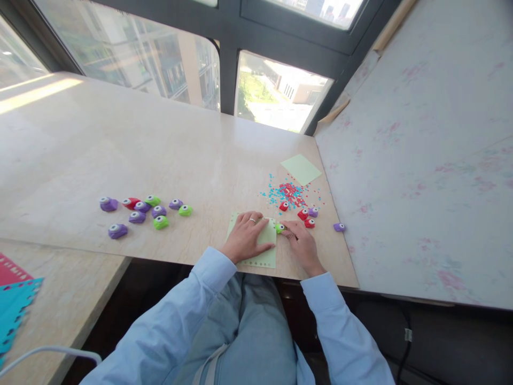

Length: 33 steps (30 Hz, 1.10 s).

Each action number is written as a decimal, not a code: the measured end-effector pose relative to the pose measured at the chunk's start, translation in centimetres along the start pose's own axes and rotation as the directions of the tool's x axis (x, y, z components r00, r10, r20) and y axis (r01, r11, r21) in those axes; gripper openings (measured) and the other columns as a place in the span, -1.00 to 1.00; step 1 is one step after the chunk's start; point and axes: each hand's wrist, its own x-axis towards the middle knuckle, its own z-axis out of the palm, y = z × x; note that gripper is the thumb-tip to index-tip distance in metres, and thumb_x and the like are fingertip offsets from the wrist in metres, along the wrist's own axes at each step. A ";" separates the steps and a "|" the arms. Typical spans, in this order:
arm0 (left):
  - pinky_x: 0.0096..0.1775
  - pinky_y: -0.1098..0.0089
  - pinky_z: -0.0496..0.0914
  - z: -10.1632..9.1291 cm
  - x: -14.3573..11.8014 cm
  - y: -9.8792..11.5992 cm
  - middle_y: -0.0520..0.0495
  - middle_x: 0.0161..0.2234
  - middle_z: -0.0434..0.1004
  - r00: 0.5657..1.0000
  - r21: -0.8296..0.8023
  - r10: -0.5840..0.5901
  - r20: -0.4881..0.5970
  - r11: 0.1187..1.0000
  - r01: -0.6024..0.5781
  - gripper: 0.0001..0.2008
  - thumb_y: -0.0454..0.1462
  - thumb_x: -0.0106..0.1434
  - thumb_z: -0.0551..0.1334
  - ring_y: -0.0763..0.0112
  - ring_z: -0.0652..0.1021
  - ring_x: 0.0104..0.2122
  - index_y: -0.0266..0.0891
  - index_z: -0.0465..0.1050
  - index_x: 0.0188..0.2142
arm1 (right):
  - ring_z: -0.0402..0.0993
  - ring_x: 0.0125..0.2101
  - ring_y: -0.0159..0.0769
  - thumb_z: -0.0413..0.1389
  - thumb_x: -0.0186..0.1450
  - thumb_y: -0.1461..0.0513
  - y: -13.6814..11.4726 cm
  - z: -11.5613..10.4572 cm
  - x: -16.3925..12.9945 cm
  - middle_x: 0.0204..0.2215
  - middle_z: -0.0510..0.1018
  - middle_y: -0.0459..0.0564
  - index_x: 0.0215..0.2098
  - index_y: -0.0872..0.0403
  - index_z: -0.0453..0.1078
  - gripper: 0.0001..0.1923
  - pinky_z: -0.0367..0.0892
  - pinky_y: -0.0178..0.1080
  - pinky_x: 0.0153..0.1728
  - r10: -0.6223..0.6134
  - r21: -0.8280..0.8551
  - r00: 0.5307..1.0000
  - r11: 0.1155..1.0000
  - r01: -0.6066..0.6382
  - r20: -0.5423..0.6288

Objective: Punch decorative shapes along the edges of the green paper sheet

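Note:
A pale green sheet of paper (262,258) with small shapes punched along its edges lies near the front edge of the table. My left hand (249,236) rests flat on it, fingers spread, a ring on one finger. At the sheet's right edge, my right hand (301,243) grips a green craft punch (280,228) between thumb and fingers. The punch sits against the paper's edge; whether the paper is inside its slot is too small to tell. Just beyond my right hand are red punches (284,206) and a purple punch (313,212).
Red and blue paper bits (289,193) are scattered beyond my hands, beside another green sheet (301,169). More punches (137,216) stand in a group at left. One purple punch (339,227) is near the right wall. Punched red and blue sheets (18,305) lie at lower left.

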 end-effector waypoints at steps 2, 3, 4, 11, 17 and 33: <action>0.17 -0.02 0.19 -0.1 0.0 0.1 -0.29 0.12 0.38 1.000 0.010 0.015 0.015 1.000 -0.016 -0.39 0.09 0.20 0.30 -0.05 0.35 0.16 -0.16 0.39 0.14 | 0.51 -0.08 -0.19 0.03 0.38 0.20 0.2 -0.2 0.1 -0.11 0.58 0.04 -0.02 -0.02 0.54 -0.70 0.42 -0.17 -0.05 -0.013 0.018 1.000 1.000 0.013 0.015; 0.19 -0.03 0.17 -0.1 -0.1 0.1 -0.32 0.14 0.37 0.999 0.013 0.027 0.023 1.000 -0.027 -0.39 0.08 0.21 0.29 -0.06 0.33 0.18 -0.19 0.40 0.15 | 0.51 -0.09 -0.18 0.04 0.38 0.20 0.3 -0.2 0.2 -0.12 0.57 0.04 -0.02 -0.01 0.54 -0.70 0.42 -0.16 -0.05 -0.018 0.028 1.000 0.999 0.017 0.021; 0.20 -0.04 0.16 -0.1 -0.2 0.1 -0.34 0.17 0.35 0.999 0.017 0.039 0.030 0.999 -0.039 -0.39 0.07 0.22 0.28 -0.08 0.31 0.20 -0.20 0.40 0.15 | 0.51 -0.09 -0.18 0.04 0.37 0.20 0.4 -0.3 0.3 -0.12 0.57 0.05 -0.02 -0.01 0.54 -0.70 0.42 -0.15 -0.04 -0.021 0.037 1.000 0.999 0.020 0.023; 0.24 -0.04 0.12 -0.1 -0.5 0.3 -0.37 0.23 0.31 0.996 0.066 0.067 0.057 0.995 -0.071 -0.36 0.08 0.28 0.21 -0.07 0.28 0.25 -0.26 0.35 0.20 | 0.51 -0.08 -0.14 0.04 0.38 0.16 1.0 -0.1 0.5 -0.13 0.58 0.06 -0.01 -0.02 0.55 -0.69 0.43 -0.09 -0.04 -0.067 0.087 0.998 0.994 0.066 0.015; 0.24 -0.02 0.12 0.0 -0.4 0.3 -0.38 0.22 0.33 0.997 0.082 0.063 0.044 0.994 -0.066 -0.35 0.09 0.28 0.20 -0.05 0.29 0.25 -0.30 0.35 0.19 | 0.51 -0.09 -0.14 0.05 0.40 0.10 0.8 0.0 0.2 -0.12 0.58 0.05 0.00 -0.03 0.54 -0.69 0.42 -0.09 -0.08 -0.066 0.050 0.998 0.997 0.065 0.009; 0.29 0.00 0.09 0.1 -0.3 1.0 -0.30 0.26 0.31 0.999 0.140 0.000 0.034 0.990 -0.004 -0.56 -0.23 0.35 0.11 0.04 0.25 0.30 -0.29 0.38 0.19 | 0.47 -0.34 -0.29 0.07 0.42 0.05 -0.9 0.7 -2.4 -0.29 0.54 0.01 0.05 0.05 0.53 -0.63 0.38 -0.24 -0.28 -0.075 0.018 0.996 0.997 0.076 -0.044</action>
